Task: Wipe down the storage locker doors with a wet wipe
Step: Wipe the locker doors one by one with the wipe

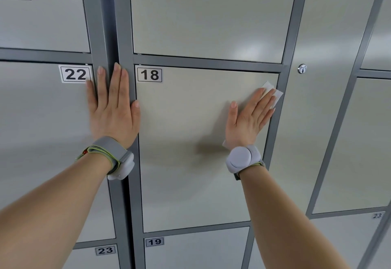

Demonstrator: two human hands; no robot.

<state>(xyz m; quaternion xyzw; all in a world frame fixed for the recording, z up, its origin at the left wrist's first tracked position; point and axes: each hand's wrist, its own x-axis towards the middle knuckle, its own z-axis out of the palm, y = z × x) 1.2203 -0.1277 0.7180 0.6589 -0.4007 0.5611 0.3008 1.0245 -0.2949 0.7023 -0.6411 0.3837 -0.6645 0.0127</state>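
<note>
Locker door 18 (pixel 186 133) is a pale metal panel in the middle of the view. My right hand (pixel 249 118) lies flat on its upper right part, fingers straight, pressing a white wet wipe (pixel 273 93) against the door; the wipe sticks out past the fingertips and a corner shows below the wrist. My left hand (pixel 114 108) rests flat with straight fingers on the grey frame post (pixel 124 36) between door 22 (pixel 42 131) and door 18, holding nothing.
Door 19 (pixel 196 247) sits below door 18 and door 23 (pixel 93 256) below door 22. An unnumbered door (pixel 209 14) is above. A tall narrow panel with a key lock (pixel 302 68) stands to the right, with more doors beyond it.
</note>
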